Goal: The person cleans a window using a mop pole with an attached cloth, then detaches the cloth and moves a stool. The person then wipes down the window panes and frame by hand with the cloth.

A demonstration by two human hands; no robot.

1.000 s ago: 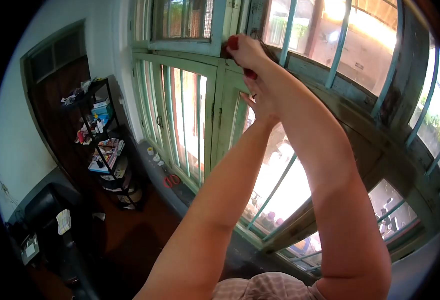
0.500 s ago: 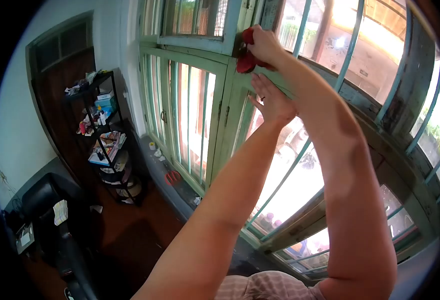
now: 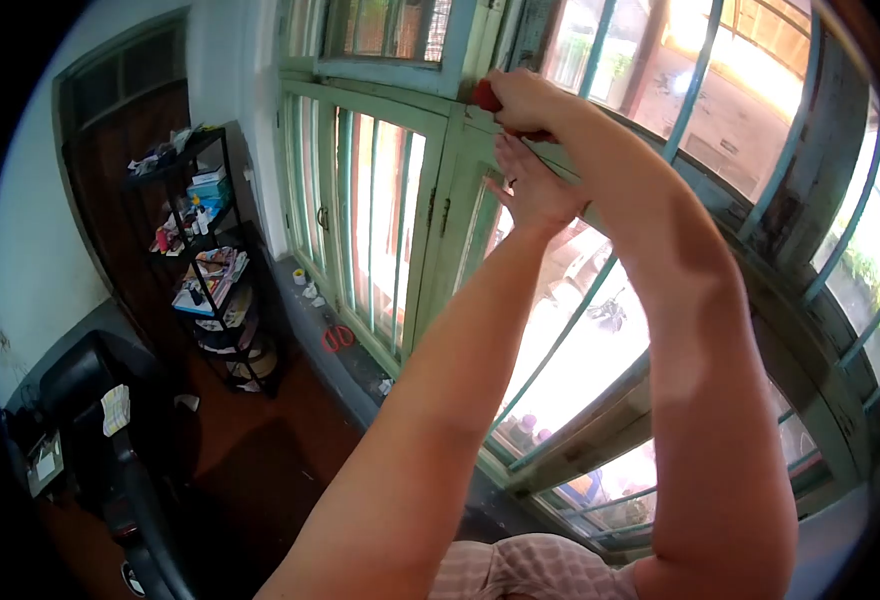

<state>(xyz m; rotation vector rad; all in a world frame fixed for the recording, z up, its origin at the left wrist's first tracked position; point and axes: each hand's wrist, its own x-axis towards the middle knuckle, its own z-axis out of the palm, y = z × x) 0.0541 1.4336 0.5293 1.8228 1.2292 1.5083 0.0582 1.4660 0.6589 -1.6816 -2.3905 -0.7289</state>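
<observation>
Holding a red cloth in the grip of the right hand, at twelve o'clock, by the green window frame. At five o'clock from it, stretching the left hand out, grip wide.

Red scissors lie on the grey sill.
</observation>
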